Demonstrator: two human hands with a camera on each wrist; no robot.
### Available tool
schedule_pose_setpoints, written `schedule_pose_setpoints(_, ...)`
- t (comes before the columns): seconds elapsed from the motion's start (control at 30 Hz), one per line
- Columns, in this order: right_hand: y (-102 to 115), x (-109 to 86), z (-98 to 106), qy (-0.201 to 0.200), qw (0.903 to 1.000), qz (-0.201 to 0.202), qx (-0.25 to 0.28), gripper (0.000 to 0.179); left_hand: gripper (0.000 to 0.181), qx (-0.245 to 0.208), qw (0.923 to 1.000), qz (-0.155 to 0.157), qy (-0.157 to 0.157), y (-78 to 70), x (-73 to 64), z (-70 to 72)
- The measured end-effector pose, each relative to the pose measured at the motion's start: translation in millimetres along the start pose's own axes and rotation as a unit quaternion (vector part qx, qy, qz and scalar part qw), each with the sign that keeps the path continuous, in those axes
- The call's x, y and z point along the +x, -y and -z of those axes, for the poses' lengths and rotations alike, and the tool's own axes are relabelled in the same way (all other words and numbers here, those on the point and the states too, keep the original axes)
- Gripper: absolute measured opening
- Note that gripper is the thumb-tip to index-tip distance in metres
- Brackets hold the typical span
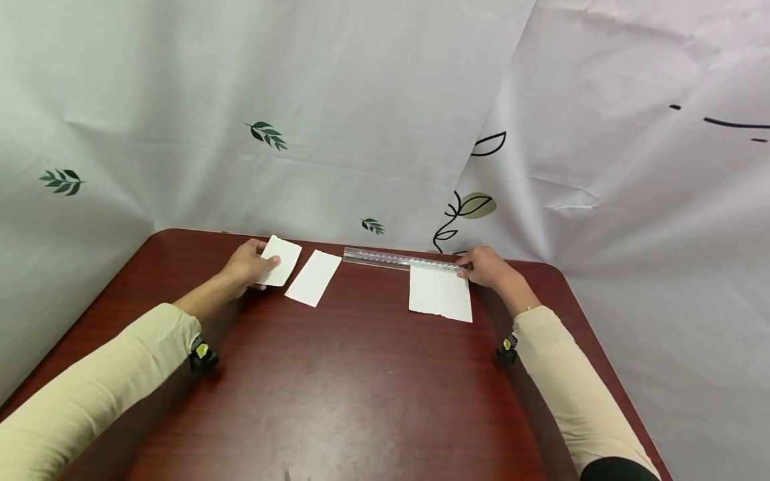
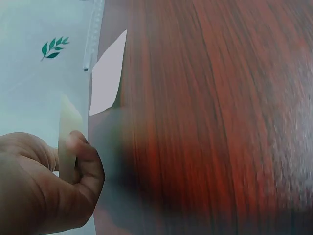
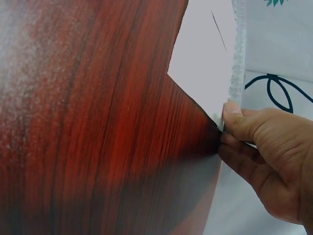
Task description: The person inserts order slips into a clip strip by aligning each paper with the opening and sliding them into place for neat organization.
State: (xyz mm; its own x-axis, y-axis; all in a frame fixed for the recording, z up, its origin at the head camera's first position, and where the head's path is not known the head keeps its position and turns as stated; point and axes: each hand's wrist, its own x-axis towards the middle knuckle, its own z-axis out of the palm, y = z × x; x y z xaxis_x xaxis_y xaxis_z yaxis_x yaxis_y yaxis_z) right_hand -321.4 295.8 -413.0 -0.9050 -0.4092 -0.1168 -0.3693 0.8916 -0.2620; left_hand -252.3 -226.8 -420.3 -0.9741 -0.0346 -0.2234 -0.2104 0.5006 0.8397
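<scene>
My left hand [image 1: 246,266] pinches a white piece of paper [image 1: 283,262] between thumb and fingers, held tilted at the table's far left. In the left wrist view that paper [image 2: 70,132] appears nearly edge-on. Just right of it, a second white paper strip [image 1: 314,278] lies slanted on the table. My right hand [image 1: 486,268] pinches the right end of a clear ruler [image 1: 385,258], which lies along the far edge. Under the ruler's right part, a larger white paper [image 1: 441,294] sticks out toward me, its near edge uneven. A thin dark line [image 3: 219,30] crosses this paper in the right wrist view.
The reddish-brown wooden table [image 1: 337,387] has rounded far corners. A pale curtain [image 1: 337,100] with leaf prints hangs right behind its far edge and along the sides. Dark wrist cameras [image 1: 203,355] are strapped over the cream sleeves.
</scene>
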Motion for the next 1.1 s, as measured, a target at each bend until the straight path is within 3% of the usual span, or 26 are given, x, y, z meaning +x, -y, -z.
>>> schedule_pose_setpoints(0.33,-1.1,1.6,0.2,0.008,1.0000,-0.002,0.001,0.028,0.058,-0.034,0.9987,0.002,0.037,-18.4,-4.5,-18.6)
schedule_pose_setpoints(0.6,0.1,2.2,1.2,0.020,0.9997,-0.009,0.003,0.030,0.056,-0.051,0.9962,0.028,0.064,-27.1,-4.7,-32.3)
schedule_pose_setpoints(1.1,3.5,0.0,2.1,0.023,0.9995,-0.024,-0.003,0.031,0.052,-0.062,0.9933,0.032,0.092,-34.5,6.2,-59.9)
